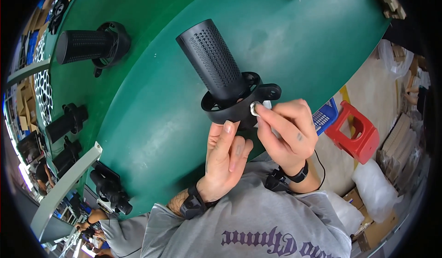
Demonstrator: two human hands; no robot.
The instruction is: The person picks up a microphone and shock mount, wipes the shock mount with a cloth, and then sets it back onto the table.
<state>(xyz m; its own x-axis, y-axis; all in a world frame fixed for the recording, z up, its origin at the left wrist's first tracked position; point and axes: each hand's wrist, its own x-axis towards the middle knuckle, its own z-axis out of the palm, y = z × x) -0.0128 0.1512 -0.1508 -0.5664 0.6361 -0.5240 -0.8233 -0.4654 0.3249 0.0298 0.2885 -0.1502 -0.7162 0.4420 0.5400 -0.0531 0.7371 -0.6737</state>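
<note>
A black perforated cylinder (209,57) with a wide ring (230,113) around one end lies tilted in front of me over the green table (313,41). A looped tab (271,92) sticks out from the ring's right side. My left hand (225,159) grips the ring from below, its thumb resting on the outer wall. With the thumb and forefinger of my right hand (290,129) I pinch a small whitish wad (253,108) against the ring, just under the tab. Its exact kind is too small to make out. Something white shows behind my right fingers.
Similar black cylinders with rings, one upper left (87,46) and others lower (64,122), stand on the left green surface. A grey metal bar (64,193) crosses there. At right are a red stool (354,133), a blue crate (324,115) and plastic bags (375,189).
</note>
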